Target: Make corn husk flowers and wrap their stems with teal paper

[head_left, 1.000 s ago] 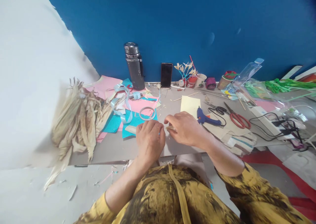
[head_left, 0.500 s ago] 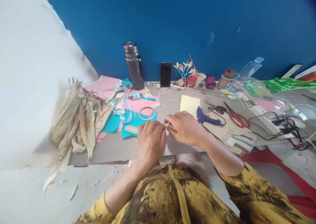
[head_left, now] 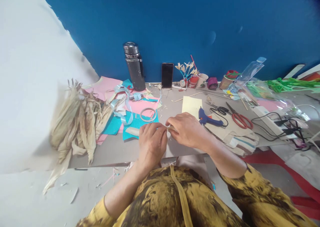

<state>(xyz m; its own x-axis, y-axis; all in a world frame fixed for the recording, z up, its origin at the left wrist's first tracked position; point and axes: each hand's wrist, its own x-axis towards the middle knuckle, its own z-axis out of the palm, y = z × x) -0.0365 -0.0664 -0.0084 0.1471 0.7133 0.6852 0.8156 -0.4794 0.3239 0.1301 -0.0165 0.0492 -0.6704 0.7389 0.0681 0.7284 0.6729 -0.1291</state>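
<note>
"In the head view, where are the fingers?"

"Taking the space between the hands as the dial's centre, the left hand (head_left: 153,137) sits towards eight o'clock and the right hand (head_left: 186,130) towards three, close together over the table's (head_left: 112,152) near edge."

"And the small pale piece (head_left: 171,128)?"

"It's between them, under the right index finger and against the thumb, pointing to nine o'clock, its end up at the left fingertips."

"How are the fingers set?"

"The right thumb and index are drawn together on it, with hardly any gap. The left fingers are curled in, tips mostly hidden; I can't tell whether they grip it too."

"What's around them?"

"A pale strip (head_left: 132,131) shows at nine o'clock, just beside the left hand, over a teal sheet (head_left: 151,122); whether that hand holds it, I can't tell. A tape ring (head_left: 148,120) lies at ten, dried husks (head_left: 82,123) well out at nine."

"To the right?"

"A pale yellow sheet (head_left: 192,106) between one and two, the blue glue gun (head_left: 211,121) near half past two, red-handled scissors (head_left: 241,120) farther out near three."
</note>
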